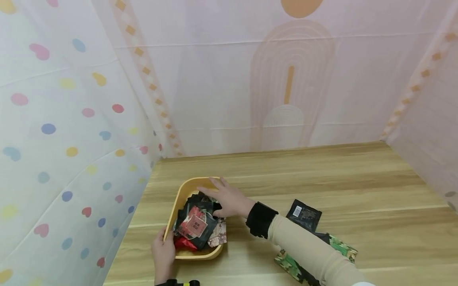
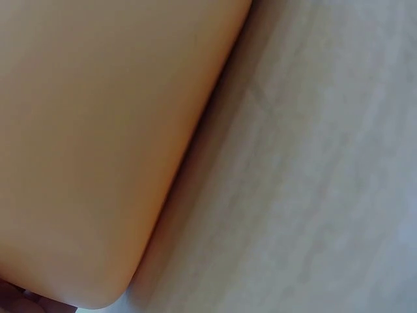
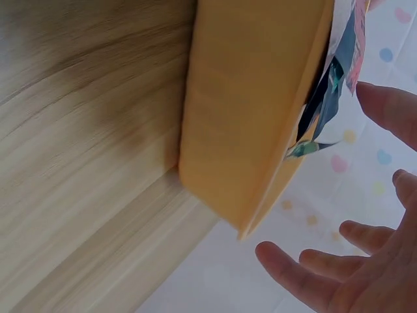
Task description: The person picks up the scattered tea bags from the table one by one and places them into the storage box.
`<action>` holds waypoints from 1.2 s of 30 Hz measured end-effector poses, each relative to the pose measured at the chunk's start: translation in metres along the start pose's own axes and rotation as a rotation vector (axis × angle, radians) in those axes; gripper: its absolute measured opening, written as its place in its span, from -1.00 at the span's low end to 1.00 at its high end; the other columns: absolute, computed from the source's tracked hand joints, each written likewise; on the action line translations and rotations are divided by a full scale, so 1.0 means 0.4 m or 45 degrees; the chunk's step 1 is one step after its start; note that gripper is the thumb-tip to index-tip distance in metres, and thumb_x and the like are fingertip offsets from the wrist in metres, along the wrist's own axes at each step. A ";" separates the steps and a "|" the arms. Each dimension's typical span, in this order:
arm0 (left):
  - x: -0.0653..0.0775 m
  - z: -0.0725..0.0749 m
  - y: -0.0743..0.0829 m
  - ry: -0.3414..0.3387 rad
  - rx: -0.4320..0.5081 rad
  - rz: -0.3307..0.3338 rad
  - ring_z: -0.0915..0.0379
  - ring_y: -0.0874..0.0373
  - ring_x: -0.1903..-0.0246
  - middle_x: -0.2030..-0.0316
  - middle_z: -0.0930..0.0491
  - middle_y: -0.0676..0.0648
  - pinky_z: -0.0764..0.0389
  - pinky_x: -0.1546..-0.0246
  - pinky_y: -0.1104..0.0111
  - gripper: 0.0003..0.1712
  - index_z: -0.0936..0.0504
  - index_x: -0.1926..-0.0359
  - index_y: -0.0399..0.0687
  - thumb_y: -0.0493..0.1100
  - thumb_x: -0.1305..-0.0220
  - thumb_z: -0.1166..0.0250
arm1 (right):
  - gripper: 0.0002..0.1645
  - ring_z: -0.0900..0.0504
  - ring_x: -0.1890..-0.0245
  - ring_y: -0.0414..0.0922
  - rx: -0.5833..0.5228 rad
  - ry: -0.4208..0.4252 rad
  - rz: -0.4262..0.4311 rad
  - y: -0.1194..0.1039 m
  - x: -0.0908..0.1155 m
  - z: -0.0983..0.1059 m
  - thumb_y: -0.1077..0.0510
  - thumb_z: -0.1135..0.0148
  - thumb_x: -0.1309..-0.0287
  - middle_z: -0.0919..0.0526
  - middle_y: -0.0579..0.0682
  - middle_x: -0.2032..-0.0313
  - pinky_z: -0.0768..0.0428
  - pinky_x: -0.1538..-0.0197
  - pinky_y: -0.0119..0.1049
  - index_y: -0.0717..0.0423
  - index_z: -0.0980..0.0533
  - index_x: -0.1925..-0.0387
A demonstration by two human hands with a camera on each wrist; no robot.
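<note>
A yellow plastic bin (image 1: 189, 186) sits on the left part of the table, filled with small flat packets. On top of the pile lies a dark packet with a pink-red label (image 1: 196, 226); below it shows a shiny red packet (image 1: 185, 243). My left hand (image 1: 163, 250) grips the bin's near left rim, and its fingertips show under the bin's edge in the left wrist view. Over the bin's right rim reaches my right hand (image 1: 230, 200), fingers spread and nothing held. In the right wrist view, packet edges (image 3: 326, 98) stick up above the rim close to the thumb.
Right of the bin, a black packet with a white label (image 1: 304, 215) lies on the wooden table (image 1: 386, 190). Nearer, green-patterned packaging (image 1: 343, 248) is partly hidden under my right forearm. Patterned cloth walls (image 1: 214, 87) stand behind and at both sides.
</note>
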State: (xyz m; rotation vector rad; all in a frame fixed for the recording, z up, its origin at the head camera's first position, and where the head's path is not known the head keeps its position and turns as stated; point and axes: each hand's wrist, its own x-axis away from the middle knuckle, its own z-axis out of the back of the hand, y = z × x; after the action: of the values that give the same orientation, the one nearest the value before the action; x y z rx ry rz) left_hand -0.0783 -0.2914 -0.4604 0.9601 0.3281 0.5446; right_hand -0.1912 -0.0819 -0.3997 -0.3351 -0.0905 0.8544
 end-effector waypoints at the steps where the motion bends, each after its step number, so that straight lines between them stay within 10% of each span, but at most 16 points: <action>1: -0.001 0.001 -0.001 -0.004 0.002 0.006 -0.32 -0.02 0.31 0.17 -0.47 -0.38 -0.33 0.47 0.42 -0.63 -0.41 -0.04 -0.51 -0.33 -0.30 0.08 | 0.04 0.02 -0.28 0.27 -0.017 0.003 -0.007 0.005 0.006 0.000 -0.04 -0.32 0.03 0.14 0.12 -0.39 -0.54 0.28 -0.29 -0.34 0.08 -0.38; 9: -0.004 0.010 -0.001 -0.013 0.006 0.018 -0.34 -0.04 0.27 0.11 -0.46 -0.40 -0.35 0.45 0.45 -0.61 -0.38 -0.07 -0.52 -0.33 -0.31 0.09 | 0.03 0.09 -0.29 0.30 -0.204 0.015 -0.124 0.104 0.099 -0.019 0.03 -0.34 0.06 0.13 0.21 -0.36 -0.15 -0.17 0.14 -0.13 0.01 -0.39; 15: -0.008 0.016 -0.003 -0.019 -0.003 0.031 -0.32 0.00 0.33 0.11 -0.45 -0.41 -0.33 0.53 0.47 -0.61 -0.37 -0.07 -0.53 -0.33 -0.31 0.09 | -0.13 -0.11 -0.21 0.35 -0.117 0.035 -0.229 0.216 0.214 -0.034 -0.04 -0.33 0.05 -0.11 0.33 -0.27 -0.24 -0.08 0.23 0.03 -0.22 -0.30; 24: -0.009 0.016 0.002 -0.034 0.031 0.053 -0.29 -0.17 0.04 0.00 -0.39 -0.48 -0.34 0.08 0.08 -0.59 -0.33 -0.09 -0.56 -0.33 -0.32 0.13 | -0.17 -0.27 -0.10 0.31 -0.001 0.022 -0.374 0.306 0.356 -0.041 -0.10 -0.37 0.13 -0.26 0.35 -0.17 -0.41 0.21 0.23 0.15 -0.35 -0.18; 36: -0.012 0.016 -0.006 -0.016 0.023 0.047 -0.29 -0.23 0.02 -0.01 -0.37 -0.50 -0.35 0.06 0.00 -0.58 -0.32 -0.10 -0.58 -0.34 -0.31 0.11 | -0.28 -0.19 0.27 0.14 -0.156 -0.029 -0.562 0.310 0.405 -0.048 0.08 -0.48 0.44 -0.26 0.18 0.21 -0.36 0.40 -0.15 0.06 -0.42 0.08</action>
State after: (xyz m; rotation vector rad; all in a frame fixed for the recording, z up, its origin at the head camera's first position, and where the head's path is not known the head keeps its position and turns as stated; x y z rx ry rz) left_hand -0.0783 -0.2995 -0.4591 0.9881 0.3050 0.5701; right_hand -0.1706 0.1105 -0.4672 -0.4017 -0.2294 0.4159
